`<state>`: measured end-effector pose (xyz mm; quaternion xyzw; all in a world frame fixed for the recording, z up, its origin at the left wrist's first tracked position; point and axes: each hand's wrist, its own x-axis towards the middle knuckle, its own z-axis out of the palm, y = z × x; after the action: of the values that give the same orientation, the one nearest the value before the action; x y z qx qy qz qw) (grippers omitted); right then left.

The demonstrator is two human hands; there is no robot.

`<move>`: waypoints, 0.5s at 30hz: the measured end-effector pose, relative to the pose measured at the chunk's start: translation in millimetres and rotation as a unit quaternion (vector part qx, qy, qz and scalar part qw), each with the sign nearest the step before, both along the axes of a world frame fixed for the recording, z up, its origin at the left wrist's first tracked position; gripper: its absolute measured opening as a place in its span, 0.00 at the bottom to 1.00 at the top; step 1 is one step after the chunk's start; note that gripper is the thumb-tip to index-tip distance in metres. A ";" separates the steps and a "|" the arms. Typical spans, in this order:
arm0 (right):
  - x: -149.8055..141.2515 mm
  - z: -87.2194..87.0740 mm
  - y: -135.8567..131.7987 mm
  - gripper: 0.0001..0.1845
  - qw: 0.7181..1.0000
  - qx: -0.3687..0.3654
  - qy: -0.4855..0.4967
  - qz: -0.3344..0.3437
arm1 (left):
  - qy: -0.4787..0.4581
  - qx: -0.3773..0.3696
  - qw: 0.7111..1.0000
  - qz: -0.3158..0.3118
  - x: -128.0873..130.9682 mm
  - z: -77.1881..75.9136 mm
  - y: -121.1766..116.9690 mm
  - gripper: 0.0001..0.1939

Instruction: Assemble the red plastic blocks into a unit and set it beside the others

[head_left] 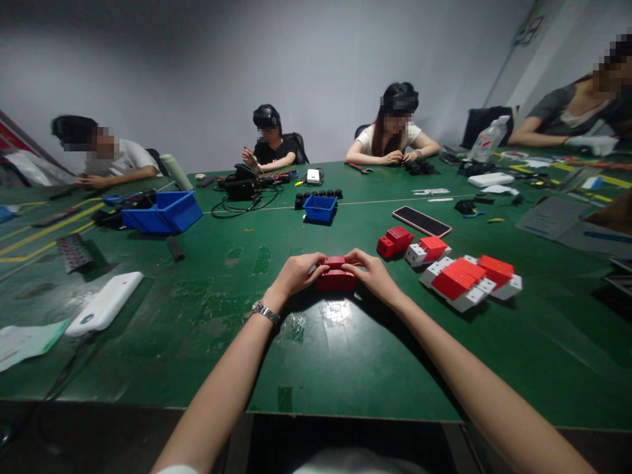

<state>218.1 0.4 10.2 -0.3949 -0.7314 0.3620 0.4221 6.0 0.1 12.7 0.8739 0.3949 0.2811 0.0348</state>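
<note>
A red stepped block, shaped like a DIN-rail surge protector module (336, 281), rests on the green table in front of me. My left hand (300, 271) grips its left side, thumb on the near face and fingers behind the upper step. From the right, my right hand (368, 270) holds it the same way. The fingertips behind the block are partly hidden. To the right of my right hand lie an all-red module (395, 242), a red-and-white module (428, 250), a wider red-and-white module (457, 282) and another one (500, 275) beside it.
A phone (422, 221) lies behind the modules. Farther back are a small blue bin (320, 208) and a larger blue bin (165, 214). A white power bank (106, 303) with a cable is at left. Several people sit around the table (345, 368).
</note>
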 end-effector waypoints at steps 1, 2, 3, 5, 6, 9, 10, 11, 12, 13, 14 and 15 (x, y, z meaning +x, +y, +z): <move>0.0 -0.1 0.2 0.09 1.000 0.000 -0.001 0.000 | 0.000 0.000 1.000 0.000 0.0 0.1 -0.1 0.13; 0.0 -0.4 0.4 0.09 1.000 0.001 -0.002 0.000 | 0.001 0.001 1.000 0.000 0.1 0.1 -0.1 0.13; 0.1 -0.7 0.7 0.10 1.000 0.002 -0.003 0.000 | 0.004 0.002 1.000 0.000 0.0 0.2 -0.2 0.13; 0.3 -1.4 1.3 0.10 1.000 0.002 -0.002 0.004 | 0.010 0.004 1.000 0.002 0.0 0.1 -0.2 0.13; 0.5 -1.7 1.6 0.10 1.000 0.002 -0.001 0.006 | 0.014 0.005 1.000 0.003 -0.1 0.1 -0.2 0.14; 0.9 -1.8 1.7 0.10 1.000 0.000 0.004 0.011 | 0.023 0.007 1.000 0.004 -0.3 0.3 -0.2 0.14; 0.9 -1.5 1.5 0.10 1.000 0.000 0.004 0.011 | 0.024 0.007 1.000 0.004 -0.4 0.4 -0.3 0.14; 1.0 -1.1 1.2 0.10 1.000 0.001 0.003 0.009 | 0.025 0.007 1.000 0.004 -0.4 0.7 -0.4 0.14; 1.0 -0.7 0.8 0.10 1.000 0.001 0.001 0.008 | 0.025 0.006 1.000 0.004 -0.4 1.0 -0.5 0.14; 0.9 -0.3 0.5 0.10 1.000 0.002 -0.001 0.007 | 0.025 0.005 1.000 0.004 -0.4 1.3 -0.7 0.14; 0.9 0.0 0.1 0.10 1.000 0.002 -0.002 0.007 | 0.024 0.005 1.000 0.004 -0.4 1.5 -0.8 0.14; 0.8 0.2 -0.1 0.10 1.000 0.002 -0.003 0.007 | 0.024 0.005 1.000 0.004 -0.3 1.8 -1.0 0.14</move>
<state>218.9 0.3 10.4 -0.3896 -0.7364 0.3621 0.4181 5.6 -0.8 14.5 0.8792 0.3974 0.2622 0.0202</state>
